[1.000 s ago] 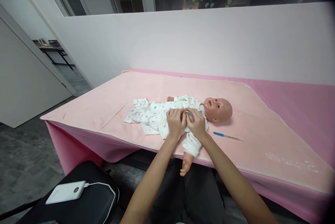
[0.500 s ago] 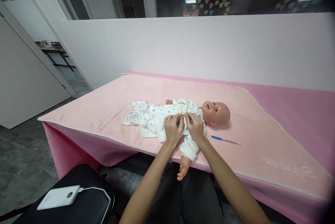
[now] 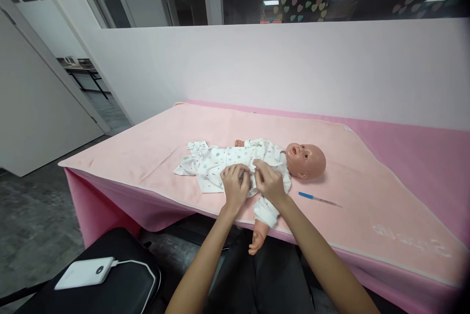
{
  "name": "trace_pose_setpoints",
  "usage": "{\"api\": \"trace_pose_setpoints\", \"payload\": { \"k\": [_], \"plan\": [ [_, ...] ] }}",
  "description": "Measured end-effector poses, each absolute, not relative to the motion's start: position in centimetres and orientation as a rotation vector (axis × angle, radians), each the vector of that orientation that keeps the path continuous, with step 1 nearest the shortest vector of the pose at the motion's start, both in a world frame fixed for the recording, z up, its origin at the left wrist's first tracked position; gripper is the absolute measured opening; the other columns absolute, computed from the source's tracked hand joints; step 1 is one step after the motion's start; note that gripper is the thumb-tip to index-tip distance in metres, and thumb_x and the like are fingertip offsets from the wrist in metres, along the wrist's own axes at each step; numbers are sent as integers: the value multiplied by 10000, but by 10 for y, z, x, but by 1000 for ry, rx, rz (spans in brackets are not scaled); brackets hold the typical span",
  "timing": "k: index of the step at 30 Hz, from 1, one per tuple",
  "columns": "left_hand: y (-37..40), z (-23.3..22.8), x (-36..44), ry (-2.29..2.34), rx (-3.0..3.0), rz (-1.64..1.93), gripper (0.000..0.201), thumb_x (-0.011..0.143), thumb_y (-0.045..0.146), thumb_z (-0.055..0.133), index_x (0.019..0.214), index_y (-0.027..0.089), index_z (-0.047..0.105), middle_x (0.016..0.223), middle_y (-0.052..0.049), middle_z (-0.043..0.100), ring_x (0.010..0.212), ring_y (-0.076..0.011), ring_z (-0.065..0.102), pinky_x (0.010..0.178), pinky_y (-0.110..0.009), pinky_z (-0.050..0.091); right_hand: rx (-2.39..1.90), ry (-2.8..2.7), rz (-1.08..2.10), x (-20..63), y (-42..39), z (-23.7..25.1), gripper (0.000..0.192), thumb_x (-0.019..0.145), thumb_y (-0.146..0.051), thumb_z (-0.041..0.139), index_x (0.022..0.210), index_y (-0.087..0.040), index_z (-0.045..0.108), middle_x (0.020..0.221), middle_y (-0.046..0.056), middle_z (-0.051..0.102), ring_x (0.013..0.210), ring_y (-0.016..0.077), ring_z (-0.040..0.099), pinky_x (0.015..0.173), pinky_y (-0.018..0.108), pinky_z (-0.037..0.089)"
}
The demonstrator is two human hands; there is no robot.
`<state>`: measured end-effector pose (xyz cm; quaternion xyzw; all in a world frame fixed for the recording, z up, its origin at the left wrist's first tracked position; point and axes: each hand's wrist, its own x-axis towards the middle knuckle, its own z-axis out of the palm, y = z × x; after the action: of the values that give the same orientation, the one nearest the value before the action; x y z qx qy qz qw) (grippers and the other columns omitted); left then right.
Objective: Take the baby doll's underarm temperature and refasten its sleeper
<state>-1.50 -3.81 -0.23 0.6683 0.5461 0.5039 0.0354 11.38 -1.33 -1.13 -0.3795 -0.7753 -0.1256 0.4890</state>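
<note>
A baby doll (image 3: pixel 310 160) lies on its back on a pale pink blanket (image 3: pixel 154 133), its head toward the right. It wears a white printed baby outfit (image 3: pixel 216 160) with long sleeves. Over the doll's middle, my left hand (image 3: pixel 236 182) has its fingers curled down onto the cloth. My right hand (image 3: pixel 269 179) is at the chest, thumb and fingers bent together at the fabric. The cloth between the fingertips is mostly hidden by my hands. One doll arm (image 3: pixel 259 235) hangs over the table's near edge.
A thin pen-like stick with a blue end (image 3: pixel 306 195) lies right of my right hand. Darker pink cloth (image 3: pixel 422 152) covers the table beneath. A white power bank (image 3: pixel 84 273) with a cable rests on a black bag (image 3: pixel 125 284) at lower left. A white wall (image 3: pixel 275 69) stands behind.
My hands have moved apart: the left has slid left along the outfit, while the right stays at the chest. The view has shifted slightly. The doll lies as before.
</note>
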Motion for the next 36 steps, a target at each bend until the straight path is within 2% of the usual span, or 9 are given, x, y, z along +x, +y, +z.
{"api": "trace_pose_setpoints", "payload": {
  "k": [7, 15, 19, 25, 36],
  "plan": [
    [-37, -8, -17, 1570, 1970, 1658, 121, 874, 235, 437, 865, 205, 553, 867, -15, 610, 856, -166, 537, 823, -325, 369, -1046, -2057, -217, 108, -18, -8, 225, 896, -208, 413, 1048, -178, 576, 936, 45, 673, 767, 135, 635, 613, 219, 450],
    [-36, -10, -15, 1618, 1968, 1648, 148, 853, 200, 465, 972, 206, 554, 952, -26, 604, 933, -172, 536, 857, -331, 381, -1091, -2083, -243, 108, -16, -8, 232, 930, -249, 397, 999, -182, 608, 930, 40, 656, 756, 112, 610, 608, 195, 415],
    [-37, -8, -15, 1631, 1999, 1632, 159, 875, 215, 436, 932, 206, 584, 987, -38, 601, 989, -181, 528, 883, -344, 377, -1090, -2076, -248, 108, -16, -8, 239, 935, -254, 388, 972, -183, 614, 914, 40, 655, 745, 109, 604, 611, 192, 412],
    [-37, -10, -16, 1637, 2011, 1599, 164, 899, 235, 410, 924, 200, 568, 900, -24, 618, 900, -166, 547, 847, -331, 372, -1054, -2049, -228, 108, -15, -9, 222, 931, -248, 397, 954, -179, 607, 910, 43, 650, 759, 112, 601, 636, 195, 420],
    [-36, -11, -15, 1635, 2019, 1579, 172, 912, 215, 377, 924, 210, 549, 924, -21, 608, 902, -165, 530, 834, -326, 353, -1067, -2057, -250, 109, -15, -11, 229, 935, -280, 393, 974, -185, 598, 901, 41, 650, 760, 122, 603, 635, 204, 419]
  ]
}}
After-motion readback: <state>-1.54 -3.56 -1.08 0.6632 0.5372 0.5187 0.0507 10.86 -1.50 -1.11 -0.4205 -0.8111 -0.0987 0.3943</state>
